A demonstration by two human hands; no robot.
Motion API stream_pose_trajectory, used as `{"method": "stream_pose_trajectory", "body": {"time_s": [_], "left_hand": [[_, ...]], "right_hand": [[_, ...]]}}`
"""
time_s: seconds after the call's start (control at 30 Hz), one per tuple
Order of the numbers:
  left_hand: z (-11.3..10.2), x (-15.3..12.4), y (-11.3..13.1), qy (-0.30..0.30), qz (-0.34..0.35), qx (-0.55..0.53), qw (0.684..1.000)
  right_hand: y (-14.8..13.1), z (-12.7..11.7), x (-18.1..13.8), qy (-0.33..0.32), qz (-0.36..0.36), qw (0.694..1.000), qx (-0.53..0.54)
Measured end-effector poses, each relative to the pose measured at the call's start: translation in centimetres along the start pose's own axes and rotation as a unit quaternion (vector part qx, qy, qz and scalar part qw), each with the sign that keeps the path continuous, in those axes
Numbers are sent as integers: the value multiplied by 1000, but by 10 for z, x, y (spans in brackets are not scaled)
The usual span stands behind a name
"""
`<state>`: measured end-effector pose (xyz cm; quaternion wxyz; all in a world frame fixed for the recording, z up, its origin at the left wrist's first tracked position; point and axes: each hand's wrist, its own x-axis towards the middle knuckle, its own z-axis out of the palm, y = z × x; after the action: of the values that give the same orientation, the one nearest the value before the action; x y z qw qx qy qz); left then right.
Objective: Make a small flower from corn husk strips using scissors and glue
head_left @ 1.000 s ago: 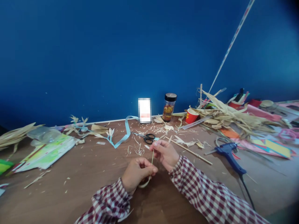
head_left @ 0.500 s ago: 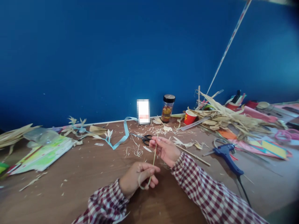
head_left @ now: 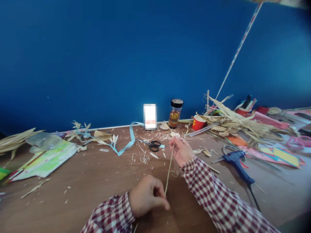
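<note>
While the left hand (head_left: 148,195) sits low and near, fingers curled together into a loose fist around the near end of a thin pale strip (head_left: 169,168), the right hand (head_left: 181,150) holds the far end, thumb and fingertips pinched on it. The strip runs taut and slanted between the two hands, above the brown counter (head_left: 85,184) and clear of it, leaning far and to the right.

Just beyond the strip, to the far left of the right hand, lie black-handled scissors (head_left: 153,145), with a scatter of pale clippings (head_left: 143,157) beside them. A light blue ribbon (head_left: 128,142) curls away to their left. Against the blue wall stand a black-lidded jar (head_left: 175,113) and a red cup (head_left: 198,123), both well apart from the hands. A heap of dried husks (head_left: 233,124) fills the far right of the counter. Nearer on the right lies a blue glue gun (head_left: 236,160), its cord trailing toward the near edge. A wooden stick (head_left: 212,169) shows just right of the checked right sleeve, which hides part of it. Green and yellow papers (head_left: 46,160) lie on the left.
</note>
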<state>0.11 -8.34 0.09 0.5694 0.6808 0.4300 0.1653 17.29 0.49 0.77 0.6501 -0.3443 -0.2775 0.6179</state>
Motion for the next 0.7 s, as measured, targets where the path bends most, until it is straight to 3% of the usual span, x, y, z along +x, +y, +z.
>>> {"method": "stream_pose_trajectory", "body": {"time_s": [0.07,0.13,0.2,0.23,0.3,0.33,0.37,0.47,0.7], "left_hand": [[-1,-8,-3,-129,-24,-11,991],[-6,-13,-2,-172,-31,-37,984],[-15,-12,4,-123,-15,-43,991],[-19,-9,8,-61,2,-63,996],[-28,-2,16,170,43,-123,977],[-31,2,18,246,61,-147,956],[-34,6,19,273,74,-167,945],[-38,11,15,256,62,-232,936],[-41,10,12,229,3,-289,930]], "right_hand": [[-9,-3,4,29,2,999,31],[-19,-3,5,36,16,998,50],[-25,0,0,-16,57,998,37],[-25,3,-4,-59,83,995,13],[-22,11,-16,-159,140,975,-69],[-19,15,-22,-203,162,958,-119],[-14,19,-28,-242,181,940,-160],[-1,26,-39,-290,189,913,-214],[14,20,-34,-289,171,904,-263]]}}
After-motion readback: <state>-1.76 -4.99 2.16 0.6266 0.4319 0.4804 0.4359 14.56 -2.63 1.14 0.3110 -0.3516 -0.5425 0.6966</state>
